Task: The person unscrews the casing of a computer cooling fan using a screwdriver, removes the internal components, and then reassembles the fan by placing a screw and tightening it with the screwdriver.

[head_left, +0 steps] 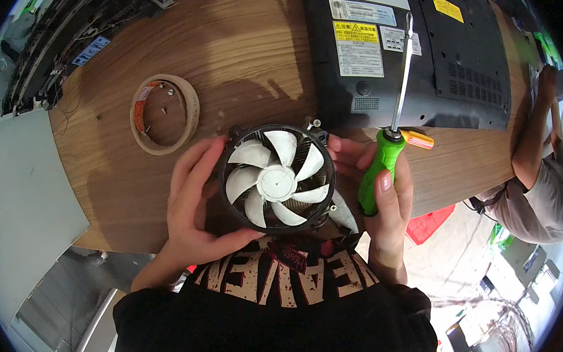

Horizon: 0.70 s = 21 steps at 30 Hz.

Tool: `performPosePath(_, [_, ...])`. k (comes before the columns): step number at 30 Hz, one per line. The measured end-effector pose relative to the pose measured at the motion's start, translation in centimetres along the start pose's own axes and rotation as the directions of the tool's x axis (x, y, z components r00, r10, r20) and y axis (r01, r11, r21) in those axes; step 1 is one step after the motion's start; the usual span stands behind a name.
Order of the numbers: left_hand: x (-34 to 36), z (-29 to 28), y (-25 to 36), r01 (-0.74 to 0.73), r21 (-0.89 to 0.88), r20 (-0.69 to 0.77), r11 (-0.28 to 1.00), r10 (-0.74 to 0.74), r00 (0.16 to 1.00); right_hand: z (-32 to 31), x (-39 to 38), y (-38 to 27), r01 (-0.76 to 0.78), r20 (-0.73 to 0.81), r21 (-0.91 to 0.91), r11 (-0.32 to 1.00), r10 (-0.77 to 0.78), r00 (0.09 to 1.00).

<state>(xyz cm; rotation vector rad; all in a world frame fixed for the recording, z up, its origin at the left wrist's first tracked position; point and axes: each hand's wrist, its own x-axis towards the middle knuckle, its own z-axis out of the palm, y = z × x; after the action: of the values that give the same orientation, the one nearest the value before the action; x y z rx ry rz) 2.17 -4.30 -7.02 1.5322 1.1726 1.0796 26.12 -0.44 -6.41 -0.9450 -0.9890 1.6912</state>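
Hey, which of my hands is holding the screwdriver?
Your right hand, gripping the green-handled screwdriver; your left hand only holds the white-bladed fan.

Your fan (277,183) had smooth, matt-looking plastic blades; your screwdriver (398,112), a glossy metal shaft and plastic handle. Your tabletop (251,54) showed wood grain; your shirt (269,337) was matt cloth.

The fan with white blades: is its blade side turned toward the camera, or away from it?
Toward the camera: the fan shows its round hub and all its white blades uncovered.
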Motion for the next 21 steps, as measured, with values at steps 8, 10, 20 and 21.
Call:
performPosePath(8, [-0.1, -0.3, -0.6, -0.033, 0.104, 0.008, 0.994, 0.032, 0.999, -0.1, 0.0, 0.3, -0.024, -0.025, 0.039, 0.999, 0.025, 0.999])
performPosePath(10, [0.1, -0.6, -0.8, -0.082, 0.145, 0.016, 0.986, 0.080, 0.997, -0.2, 0.0, 0.5, -0.018, -0.005, 0.044, 0.999, 0.018, 1.000])
performPosePath(20, [2.4, 0.0, 0.6, -0.202, 0.388, 0.198, 0.899, 0.133, 0.971, -1.0, 0.4, 0.8, -0.023, 0.026, 0.098, 0.995, 0.021, 0.999])
performPosePath(21, [2.3, 0.0, 0.7, -0.144, 0.384, 0.184, 0.912, 0.077, 0.980, -1.1, 0.3, 1.1, 0.004, 0.043, 0.110, 0.994, -0.008, 0.999])
